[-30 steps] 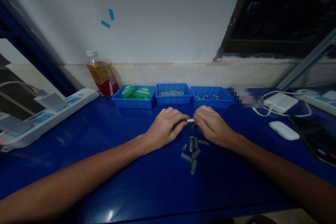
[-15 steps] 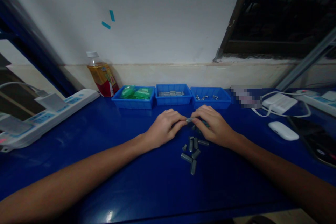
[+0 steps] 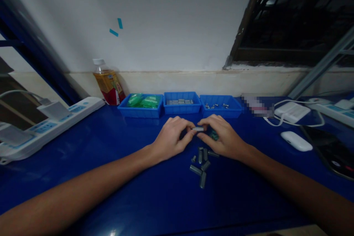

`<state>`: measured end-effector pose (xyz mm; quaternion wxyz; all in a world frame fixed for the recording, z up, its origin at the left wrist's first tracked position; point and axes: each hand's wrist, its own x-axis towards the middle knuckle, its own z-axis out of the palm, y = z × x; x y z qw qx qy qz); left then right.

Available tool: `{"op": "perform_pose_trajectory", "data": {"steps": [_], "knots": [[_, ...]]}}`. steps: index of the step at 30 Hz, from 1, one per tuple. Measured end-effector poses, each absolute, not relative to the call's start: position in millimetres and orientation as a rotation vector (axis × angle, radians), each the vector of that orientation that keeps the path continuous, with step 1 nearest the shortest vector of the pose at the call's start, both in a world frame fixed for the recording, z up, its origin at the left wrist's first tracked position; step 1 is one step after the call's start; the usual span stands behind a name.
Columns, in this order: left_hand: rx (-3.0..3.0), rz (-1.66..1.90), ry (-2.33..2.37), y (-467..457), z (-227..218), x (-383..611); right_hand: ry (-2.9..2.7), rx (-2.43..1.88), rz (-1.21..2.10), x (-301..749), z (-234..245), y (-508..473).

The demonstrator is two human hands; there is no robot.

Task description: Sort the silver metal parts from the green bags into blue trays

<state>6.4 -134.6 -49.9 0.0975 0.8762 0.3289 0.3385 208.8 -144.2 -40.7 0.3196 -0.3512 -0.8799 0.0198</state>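
Note:
My left hand (image 3: 173, 136) and my right hand (image 3: 221, 136) meet above the blue table (image 3: 110, 162), fingers pinched together on a small metal cylinder (image 3: 198, 129) held between them. Something small and green (image 3: 214, 135) shows under my right palm. Just in front of my hands lies a loose pile of several grey metal cylinders (image 3: 201, 162). Behind my hands stand three blue trays: the left tray (image 3: 139, 111) holds green bags, the middle tray (image 3: 181, 108) holds metal cylinders, the right tray (image 3: 221, 110) holds small screws.
A drink bottle (image 3: 106, 83) stands by the wall at left, beside a white power strip (image 3: 49, 121). At right lie a white charger with cable (image 3: 293, 112), a white case (image 3: 295, 141), a dark phone (image 3: 329, 151) and another power strip (image 3: 340, 108).
My hands stay together on the small cylinder, with my fingers shifting slightly around it. The view has tilted a little, so everything sits lower in the picture.

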Motion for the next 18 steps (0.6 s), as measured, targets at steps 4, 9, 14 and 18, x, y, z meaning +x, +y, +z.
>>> {"op": "perform_pose_trajectory", "data": {"steps": [4,9,14,18], "knots": [[2.563,0.914,1.027,-135.1,-48.6,8.7,-2.345,-0.898,-0.03,211.0,-39.1,-141.0],[2.588,0.688,1.031,-145.6,-43.9,13.1,-2.088,-1.143,-0.269,237.6,-46.6,-110.9],[2.633,0.529,1.001,-148.9,-45.3,13.6,-1.837,-1.417,-0.364,271.9,-60.8,-80.1],[2.573,0.556,1.078,-142.3,-50.5,12.1,-1.834,-1.426,-0.352,276.7,-64.8,-75.6]]}}
